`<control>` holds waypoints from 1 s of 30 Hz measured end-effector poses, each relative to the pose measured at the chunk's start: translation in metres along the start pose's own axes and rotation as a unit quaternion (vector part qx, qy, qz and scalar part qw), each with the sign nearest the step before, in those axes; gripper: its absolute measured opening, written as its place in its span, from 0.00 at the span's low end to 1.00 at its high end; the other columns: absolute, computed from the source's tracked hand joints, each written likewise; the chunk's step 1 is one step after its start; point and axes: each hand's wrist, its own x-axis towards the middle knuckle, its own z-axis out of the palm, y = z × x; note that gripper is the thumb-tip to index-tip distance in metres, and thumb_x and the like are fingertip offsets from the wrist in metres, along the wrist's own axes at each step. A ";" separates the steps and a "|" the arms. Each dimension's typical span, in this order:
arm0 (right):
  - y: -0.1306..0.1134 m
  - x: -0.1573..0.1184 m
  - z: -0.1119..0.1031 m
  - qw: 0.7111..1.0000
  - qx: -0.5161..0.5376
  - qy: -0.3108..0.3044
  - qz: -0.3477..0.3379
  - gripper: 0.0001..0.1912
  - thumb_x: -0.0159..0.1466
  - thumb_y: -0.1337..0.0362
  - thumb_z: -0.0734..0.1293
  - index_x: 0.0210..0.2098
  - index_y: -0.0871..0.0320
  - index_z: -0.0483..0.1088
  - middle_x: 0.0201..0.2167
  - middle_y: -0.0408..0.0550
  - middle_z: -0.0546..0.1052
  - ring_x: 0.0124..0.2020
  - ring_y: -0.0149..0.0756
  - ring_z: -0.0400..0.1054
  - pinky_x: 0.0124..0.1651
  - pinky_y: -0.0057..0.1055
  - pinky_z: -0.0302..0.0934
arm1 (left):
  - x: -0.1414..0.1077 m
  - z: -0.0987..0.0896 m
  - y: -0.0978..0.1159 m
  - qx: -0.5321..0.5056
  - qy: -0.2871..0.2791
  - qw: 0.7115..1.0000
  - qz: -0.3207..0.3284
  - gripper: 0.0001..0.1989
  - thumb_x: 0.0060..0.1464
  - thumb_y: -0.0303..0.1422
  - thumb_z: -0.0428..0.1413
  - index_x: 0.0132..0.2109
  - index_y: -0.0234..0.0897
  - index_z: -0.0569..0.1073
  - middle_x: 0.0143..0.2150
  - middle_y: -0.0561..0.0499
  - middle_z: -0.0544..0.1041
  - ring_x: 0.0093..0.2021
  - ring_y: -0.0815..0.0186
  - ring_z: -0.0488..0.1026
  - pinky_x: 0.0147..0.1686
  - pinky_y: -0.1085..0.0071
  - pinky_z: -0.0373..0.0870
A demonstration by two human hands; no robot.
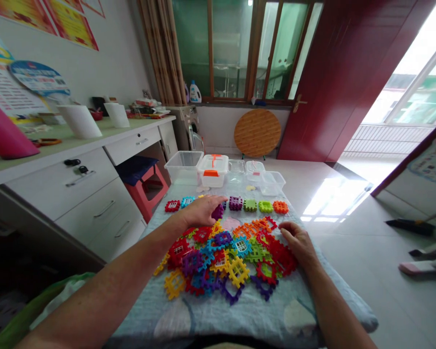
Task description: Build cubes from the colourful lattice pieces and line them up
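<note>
My left hand [208, 208] reaches over the row of block cubes, its fingers and thumb around a purple piece [218, 211]. In that row stand a red cube [172, 206], a light-blue one [187, 201], a dark purple one [236, 203], a green one [250, 205], a lime one [265, 206] and an orange one [281, 207]. Nearer me lies a pile of loose, coloured interlocking pieces [221, 259]. My right hand [296, 238] rests at the pile's right edge beside red pieces [281, 254], fingers curled; whether it holds anything is hidden.
Behind the row stand a clear bin [184, 167], a lidded box with orange latches [213, 175] and smaller clear containers [272, 182]. The cloth-covered table [276, 310] has a desk [90, 169] and a stool [145, 184] to its left.
</note>
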 end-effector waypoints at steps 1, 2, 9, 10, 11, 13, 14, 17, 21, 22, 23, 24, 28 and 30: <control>0.000 0.000 0.000 1.000 -0.001 -0.001 -0.001 0.14 0.53 0.54 0.65 0.33 0.57 0.73 0.30 0.47 0.78 0.34 0.40 0.71 0.42 0.35 0.64 | 0.011 -0.002 0.000 0.003 0.012 1.000 -0.009 0.38 0.42 0.27 0.58 0.62 0.36 0.61 0.54 0.44 0.74 0.52 0.59 0.71 0.53 0.68 0.65; 0.000 0.000 0.000 1.000 -0.002 -0.001 -0.001 0.14 0.53 0.54 0.65 0.33 0.57 0.73 0.30 0.47 0.78 0.34 0.40 0.71 0.42 0.35 0.64 | 0.022 -0.004 -0.001 0.005 0.017 1.000 -0.019 0.38 0.41 0.28 0.58 0.63 0.35 0.61 0.52 0.44 0.75 0.50 0.59 0.72 0.50 0.69 0.67; 0.001 -0.001 0.001 1.000 -0.007 -0.006 -0.010 0.13 0.55 0.56 0.63 0.33 0.57 0.73 0.30 0.46 0.78 0.34 0.40 0.71 0.41 0.33 0.63 | 0.099 0.009 -0.004 0.034 -0.048 0.996 -0.059 0.40 0.37 0.28 0.61 0.61 0.35 0.64 0.49 0.46 0.77 0.45 0.58 0.75 0.41 0.71 0.69; 0.002 -0.001 0.001 1.000 -0.007 -0.006 -0.010 0.13 0.55 0.57 0.63 0.33 0.57 0.73 0.31 0.46 0.78 0.34 0.40 0.71 0.41 0.34 0.64 | 0.106 0.011 -0.004 0.039 -0.060 0.996 -0.054 0.40 0.37 0.28 0.61 0.61 0.35 0.64 0.48 0.46 0.78 0.45 0.57 0.75 0.40 0.71 0.69; 0.002 -0.001 0.002 1.000 -0.005 -0.007 -0.010 0.12 0.55 0.57 0.63 0.34 0.57 0.73 0.31 0.47 0.78 0.34 0.40 0.71 0.41 0.34 0.64 | 0.112 0.012 -0.005 0.042 -0.070 0.995 -0.049 0.40 0.36 0.28 0.61 0.61 0.36 0.64 0.48 0.46 0.78 0.44 0.57 0.75 0.39 0.71 0.69; 0.001 -0.001 0.002 1.000 -0.001 -0.007 -0.008 0.12 0.55 0.57 0.64 0.34 0.57 0.72 0.30 0.47 0.78 0.34 0.40 0.71 0.41 0.34 0.64 | 0.120 0.015 -0.005 0.052 -0.085 0.994 -0.043 0.41 0.35 0.27 0.60 0.61 0.37 0.64 0.47 0.47 0.78 0.44 0.57 0.75 0.38 0.71 0.69; 0.001 -0.002 0.003 1.000 0.002 -0.008 -0.007 0.12 0.55 0.56 0.64 0.34 0.57 0.72 0.30 0.47 0.78 0.33 0.39 0.71 0.40 0.34 0.64 | 0.124 0.016 -0.006 0.057 -0.092 0.993 -0.042 0.41 0.35 0.28 0.60 0.61 0.37 0.64 0.47 0.47 0.78 0.44 0.57 0.75 0.38 0.71 0.69; -0.001 -0.002 0.003 1.000 0.000 -0.010 -0.006 0.12 0.55 0.57 0.63 0.34 0.57 0.72 0.30 0.47 0.78 0.33 0.39 0.71 0.40 0.34 0.64 | 0.131 0.020 -0.009 0.062 -0.107 0.992 -0.039 0.40 0.35 0.29 0.60 0.60 0.37 0.64 0.46 0.46 0.78 0.43 0.57 0.75 0.36 0.71 0.68; -0.003 -0.003 0.003 1.000 -0.011 -0.009 -0.009 0.12 0.56 0.57 0.63 0.33 0.57 0.72 0.30 0.46 0.77 0.33 0.39 0.71 0.40 0.34 0.64 | 0.136 0.027 -0.012 0.061 -0.121 0.990 -0.032 0.41 0.34 0.29 0.61 0.61 0.36 0.64 0.46 0.46 0.78 0.44 0.57 0.75 0.36 0.71 0.68; -0.003 -0.003 0.003 1.000 -0.012 -0.009 -0.011 0.11 0.56 0.57 0.63 0.33 0.57 0.72 0.30 0.46 0.77 0.33 0.39 0.71 0.40 0.34 0.64 | 0.137 0.028 -0.013 0.061 -0.125 0.990 -0.032 0.42 0.34 0.29 0.61 0.61 0.36 0.64 0.47 0.46 0.78 0.45 0.57 0.74 0.37 0.71 0.68; -0.004 -0.003 0.003 1.000 -0.012 -0.010 -0.013 0.11 0.55 0.57 0.63 0.33 0.57 0.72 0.29 0.46 0.77 0.33 0.39 0.71 0.40 0.34 0.64 | 0.138 0.029 -0.013 0.059 -0.128 0.989 -0.033 0.42 0.34 0.29 0.61 0.61 0.37 0.64 0.47 0.46 0.78 0.45 0.57 0.74 0.38 0.71 0.68; -0.005 -0.003 0.003 1.000 -0.012 -0.010 -0.015 0.11 0.55 0.57 0.63 0.32 0.57 0.71 0.29 0.47 0.77 0.33 0.39 0.71 0.40 0.34 0.64 | 0.138 0.030 -0.014 0.057 -0.130 0.989 -0.033 0.42 0.34 0.28 0.62 0.61 0.37 0.63 0.47 0.46 0.78 0.45 0.58 0.74 0.38 0.72 0.68; -0.006 -0.003 0.003 1.000 -0.012 -0.009 -0.017 0.11 0.55 0.57 0.63 0.32 0.57 0.71 0.29 0.47 0.77 0.32 0.38 0.71 0.39 0.34 0.64 | 0.137 0.032 -0.014 0.041 -0.131 0.990 -0.031 0.42 0.35 0.29 0.62 0.61 0.37 0.63 0.47 0.46 0.78 0.45 0.58 0.74 0.40 0.71 0.68; -0.006 -0.003 0.003 1.000 -0.011 -0.009 -0.016 0.11 0.55 0.57 0.63 0.32 0.57 0.71 0.29 0.46 0.77 0.33 0.38 0.71 0.39 0.34 0.64 | 0.137 0.033 -0.014 0.035 -0.132 0.990 -0.032 0.41 0.35 0.29 0.62 0.61 0.36 0.63 0.46 0.47 0.78 0.45 0.58 0.74 0.41 0.71 0.69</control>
